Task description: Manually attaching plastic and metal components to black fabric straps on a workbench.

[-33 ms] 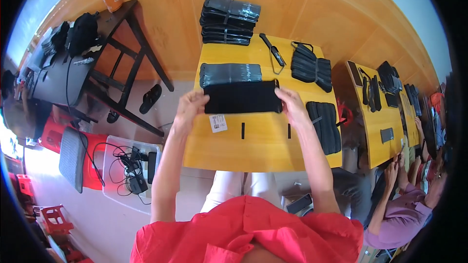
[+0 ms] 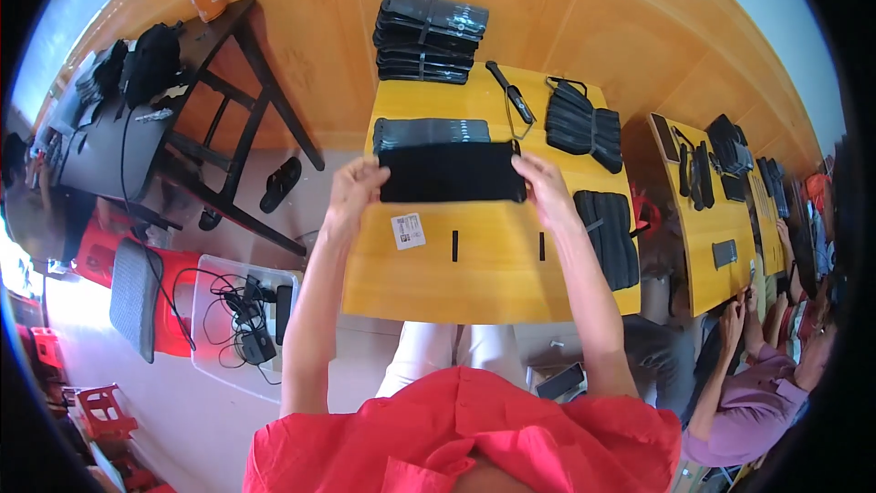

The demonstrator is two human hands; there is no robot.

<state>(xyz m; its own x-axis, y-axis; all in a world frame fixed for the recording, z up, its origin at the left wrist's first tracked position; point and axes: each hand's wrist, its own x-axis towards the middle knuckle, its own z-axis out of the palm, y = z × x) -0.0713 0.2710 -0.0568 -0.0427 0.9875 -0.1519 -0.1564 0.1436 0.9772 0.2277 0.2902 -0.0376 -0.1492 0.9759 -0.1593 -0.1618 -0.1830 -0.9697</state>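
Both my hands hold a flat, black, rectangular piece of fabric (image 2: 451,173) stretched level above the yellow table. My left hand (image 2: 358,190) pinches its left end, and my right hand (image 2: 545,188) grips its right end. Just beyond it, partly covered by it, lies a flat stack of clear plastic sleeves (image 2: 429,131). A white printed label (image 2: 408,230) is on the table near my left hand. Two short black strips, a left one (image 2: 455,246) and a right one (image 2: 542,246), lie on the near side of the fabric.
A tall pile of plastic-wrapped black pieces (image 2: 425,36) stands at the table's far left. Tied black bundles (image 2: 582,128) and another bundle (image 2: 606,237) lie on the right. A black-handled tool (image 2: 510,93) sits between. A bin of cables (image 2: 239,319) stands left; people work at right.
The black fabric has risen slightly away from me, with both hands still holding its ends. It covers more of the plastic sleeves.
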